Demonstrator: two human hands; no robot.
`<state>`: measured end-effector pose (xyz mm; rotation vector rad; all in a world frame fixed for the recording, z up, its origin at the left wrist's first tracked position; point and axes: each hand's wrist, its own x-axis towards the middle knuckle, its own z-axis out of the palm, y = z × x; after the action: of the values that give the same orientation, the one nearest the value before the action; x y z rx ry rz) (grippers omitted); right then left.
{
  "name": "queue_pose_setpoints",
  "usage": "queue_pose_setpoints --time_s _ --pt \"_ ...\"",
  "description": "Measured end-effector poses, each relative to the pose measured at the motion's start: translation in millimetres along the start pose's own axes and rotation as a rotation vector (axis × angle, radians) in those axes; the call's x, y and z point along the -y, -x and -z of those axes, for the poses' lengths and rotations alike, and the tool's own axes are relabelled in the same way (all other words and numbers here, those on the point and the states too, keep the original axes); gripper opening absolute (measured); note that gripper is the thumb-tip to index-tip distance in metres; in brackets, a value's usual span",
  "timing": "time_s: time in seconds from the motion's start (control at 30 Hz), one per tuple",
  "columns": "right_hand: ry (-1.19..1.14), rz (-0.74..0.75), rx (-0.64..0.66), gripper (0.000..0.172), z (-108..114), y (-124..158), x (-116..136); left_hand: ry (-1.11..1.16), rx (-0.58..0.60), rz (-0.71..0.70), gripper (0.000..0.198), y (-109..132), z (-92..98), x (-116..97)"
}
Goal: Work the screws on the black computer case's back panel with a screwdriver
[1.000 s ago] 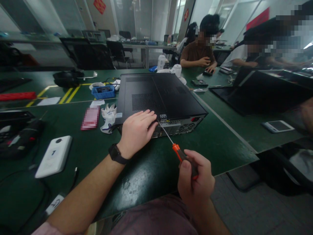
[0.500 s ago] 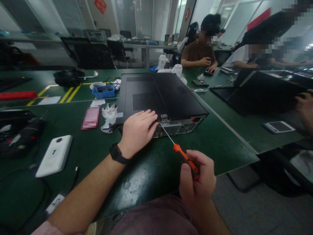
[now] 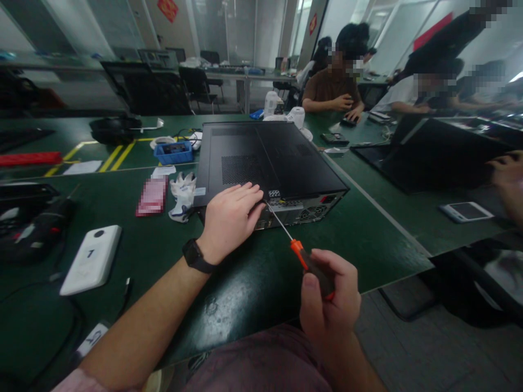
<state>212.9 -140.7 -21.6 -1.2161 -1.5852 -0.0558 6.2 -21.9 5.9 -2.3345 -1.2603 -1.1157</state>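
A black computer case lies flat on the green table, its rear panel with a fan grille turned toward me. My left hand rests on the near edge of its top, fingers stretched out and thumb bent toward the rear edge. In my right hand is a screwdriver with an orange and dark grey handle. Its thin shaft points up and left, and the tip meets the rear edge of the case beside my left thumb. Whatever the tip touches is too small to make out.
Left of the case are a white work glove, a blurred pink item, a blue bin and a white power bank. Rightward lie a phone and a large black panel. Co-workers sit across and to the right.
The screwdriver's handle has turned about its axis in my right hand. Its tip and my left hand stay in place. At the right, a co-worker's hand has shifted slightly.
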Motion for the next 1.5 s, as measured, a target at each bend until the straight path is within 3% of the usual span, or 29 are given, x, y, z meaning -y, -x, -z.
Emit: queue_pose_setpoints --time_s 0.1,0.27,0.5,0.7,0.93,1.5 --pt "-0.024 0.024 0.012 0.037 1 -4 5 0.003 0.009 0.004 0.021 0 0.4 0" --pt "0.020 0.042 -0.019 0.032 -1 -1 6 -0.003 0.013 -0.008 0.021 -1 0.8 0" --pt "0.013 -0.040 0.011 0.026 -2 4 1 -0.004 0.002 -0.028 0.020 -1 0.2 1" --pt "-0.069 0.081 -0.004 0.033 -1 -5 6 0.001 0.007 -0.009 0.020 -1 -0.2 1" --pt "0.028 -0.009 -0.001 0.029 -1 4 2 0.010 0.015 0.005 0.021 0 0.0 1" --pt "-0.007 0.080 -0.006 0.034 -1 0 4 0.005 0.023 0.013 0.021 -1 0.4 -1"
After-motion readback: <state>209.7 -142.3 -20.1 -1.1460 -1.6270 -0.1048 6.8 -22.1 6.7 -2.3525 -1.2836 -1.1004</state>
